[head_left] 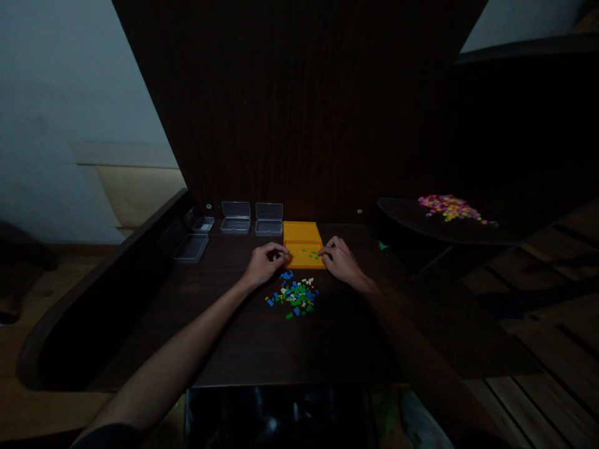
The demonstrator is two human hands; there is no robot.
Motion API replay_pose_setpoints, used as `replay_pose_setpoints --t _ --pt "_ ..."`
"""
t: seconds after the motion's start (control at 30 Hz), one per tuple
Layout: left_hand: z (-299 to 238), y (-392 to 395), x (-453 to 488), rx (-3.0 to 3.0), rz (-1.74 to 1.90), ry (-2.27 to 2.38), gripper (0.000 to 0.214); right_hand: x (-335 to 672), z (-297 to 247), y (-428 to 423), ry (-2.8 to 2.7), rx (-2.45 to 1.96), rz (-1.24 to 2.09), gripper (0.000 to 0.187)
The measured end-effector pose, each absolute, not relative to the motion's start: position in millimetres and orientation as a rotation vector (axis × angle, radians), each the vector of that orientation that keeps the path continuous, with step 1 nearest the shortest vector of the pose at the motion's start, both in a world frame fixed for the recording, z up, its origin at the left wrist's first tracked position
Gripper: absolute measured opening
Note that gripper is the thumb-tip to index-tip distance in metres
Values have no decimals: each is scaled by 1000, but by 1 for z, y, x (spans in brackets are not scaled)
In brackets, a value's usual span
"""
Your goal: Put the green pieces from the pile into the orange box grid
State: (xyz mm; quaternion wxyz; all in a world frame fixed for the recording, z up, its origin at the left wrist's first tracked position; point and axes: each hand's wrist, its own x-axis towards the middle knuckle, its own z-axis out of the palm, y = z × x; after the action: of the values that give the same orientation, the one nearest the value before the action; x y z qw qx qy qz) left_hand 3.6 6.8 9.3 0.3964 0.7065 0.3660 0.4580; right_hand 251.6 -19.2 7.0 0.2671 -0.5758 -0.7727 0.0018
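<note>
At the near left corner of the orange tray (303,244), the fingers (279,251) of the left hand (264,262) are curled in narrow, with the tips drawn together against the tray's edge. It is too dark and small to tell whether they pinch the rim, a tiny piece, or nothing. The fingers (326,252) of the right hand (341,260) are bunched the same way at the tray's near right corner, and their hold cannot be told either. Between the two hands, a few green bits (311,252) lie scattered on the tray floor. The tray sits flat on the dark worktop (243,337), about the middle, with its far half a raised orange lid or back part. Just near of the tray, between the wrists, lies a loose heap of small pieces (294,297) in blue, green and white, touching neither hand. Both forearms reach in from the near edge. Farther left, along the far side of the worktop, stand two clear boxes (253,217) side by side, just beside the tray. Two more clear cases (191,247) lie beyond them towards the left rim. Well apart on the right, a dark shelf (412,224) carries a spread of pink and yellow pieces (449,207). A dark wooden panel (299,106) rises behind everything.
</note>
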Motion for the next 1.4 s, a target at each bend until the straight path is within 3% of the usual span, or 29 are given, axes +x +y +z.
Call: replay_pose_setpoints --t 0.5,1.03,1.4 --pt "8 0 12 1685 1191 866 25 207 17 -37 -2082 -1018 -20 24" --pt "11 -3 13 1721 1098 812 31 204 17 -40 -2120 -1018 -87 23" --pt "39 15 -32 2270 559 789 11 224 2 -22 -1968 -1250 15 10"
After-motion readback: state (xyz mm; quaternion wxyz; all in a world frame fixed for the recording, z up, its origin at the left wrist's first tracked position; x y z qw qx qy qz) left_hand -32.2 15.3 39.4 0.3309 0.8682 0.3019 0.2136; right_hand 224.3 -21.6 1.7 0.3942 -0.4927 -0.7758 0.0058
